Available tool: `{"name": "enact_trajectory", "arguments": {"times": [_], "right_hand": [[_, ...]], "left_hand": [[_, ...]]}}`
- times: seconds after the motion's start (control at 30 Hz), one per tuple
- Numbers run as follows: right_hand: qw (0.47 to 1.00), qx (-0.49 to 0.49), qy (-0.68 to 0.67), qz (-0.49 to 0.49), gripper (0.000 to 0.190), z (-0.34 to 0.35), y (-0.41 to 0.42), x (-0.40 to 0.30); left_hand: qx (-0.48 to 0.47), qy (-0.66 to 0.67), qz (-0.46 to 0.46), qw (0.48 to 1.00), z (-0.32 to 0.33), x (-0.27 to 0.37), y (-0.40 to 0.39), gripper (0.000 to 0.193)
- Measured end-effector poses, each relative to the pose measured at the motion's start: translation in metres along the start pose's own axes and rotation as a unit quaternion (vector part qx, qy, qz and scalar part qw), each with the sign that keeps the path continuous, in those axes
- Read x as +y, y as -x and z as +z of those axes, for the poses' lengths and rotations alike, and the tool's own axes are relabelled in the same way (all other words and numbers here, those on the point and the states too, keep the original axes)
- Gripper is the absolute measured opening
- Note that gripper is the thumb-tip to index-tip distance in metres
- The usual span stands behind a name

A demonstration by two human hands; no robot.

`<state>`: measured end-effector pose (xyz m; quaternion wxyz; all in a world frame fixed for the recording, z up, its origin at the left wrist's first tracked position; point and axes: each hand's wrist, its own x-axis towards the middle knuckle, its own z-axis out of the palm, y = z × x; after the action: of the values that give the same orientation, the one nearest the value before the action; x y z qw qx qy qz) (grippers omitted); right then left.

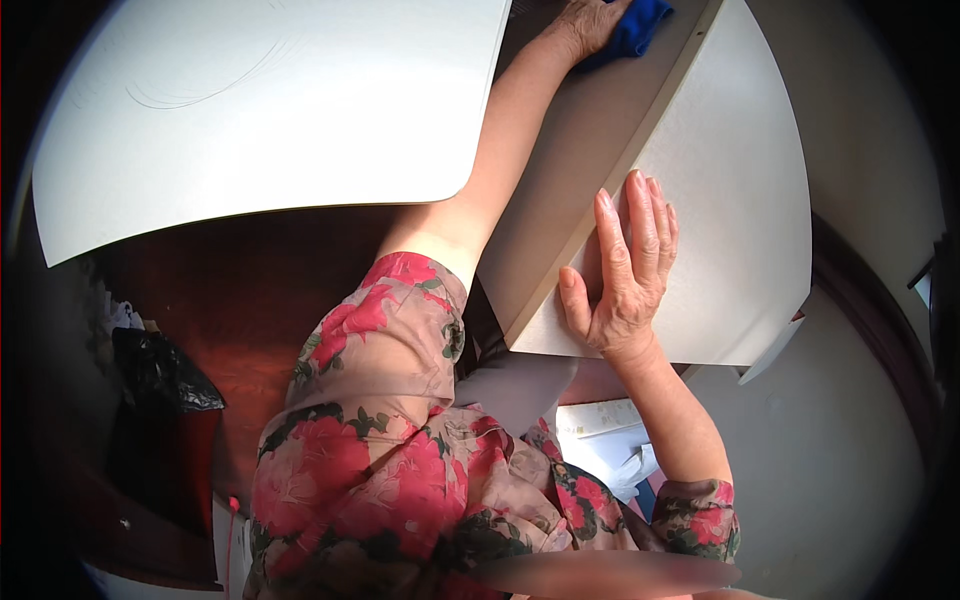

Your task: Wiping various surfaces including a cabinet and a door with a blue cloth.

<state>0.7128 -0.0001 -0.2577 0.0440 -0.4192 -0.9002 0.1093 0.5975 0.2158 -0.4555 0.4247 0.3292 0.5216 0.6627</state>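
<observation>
At the top of the view my left hand [589,28], partly cut off by the picture's rim, grips a bundled blue cloth [637,26]. The cloth lies against the beige side panel [559,202] of a pale cabinet [735,195]. My left arm reaches through the gap between that cabinet and a white panel with a rounded corner [300,135]. Nothing is in my right hand [628,277], which rests on the cabinet's light surface beside its long edge. Its fingers point away from me, with the thumb apart.
Thin dark hair-like lines mark the white panel. A black plastic bag [165,367] sits at the lower left, near a dark reddish wooden surface [240,300]. White papers [604,442] lie below the cabinet, beside my body. Grey floor [810,450] shows at the right.
</observation>
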Motion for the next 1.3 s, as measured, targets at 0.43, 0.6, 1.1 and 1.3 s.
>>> {"name": "enact_trajectory", "arguments": {"times": [0.43, 0.6, 1.1, 1.3], "right_hand": [[1.000, 0.002, -0.006, 0.004, 0.056, 0.001, 0.001, -0.001], [1.000, 0.017, 0.018, 0.011, 0.057, 0.001, 0.006, 0.012], [0.997, 0.081, 0.011, -0.017, 0.060, 0.005, 0.005, -0.005], [0.992, 0.121, 0.034, -0.029, 0.057, 0.003, 0.009, 0.002]], "left_hand": [[-0.081, -0.086, -0.267, 0.956, -0.090, -0.151, 0.050, 0.059], [-0.101, -0.033, -0.258, 0.960, -0.090, -0.108, 0.122, 0.052], [-0.151, -0.052, -0.083, 0.984, -0.128, 0.084, 0.355, 0.045], [0.115, 0.164, -0.274, 0.941, -0.082, 0.156, 0.342, 0.055]]}}
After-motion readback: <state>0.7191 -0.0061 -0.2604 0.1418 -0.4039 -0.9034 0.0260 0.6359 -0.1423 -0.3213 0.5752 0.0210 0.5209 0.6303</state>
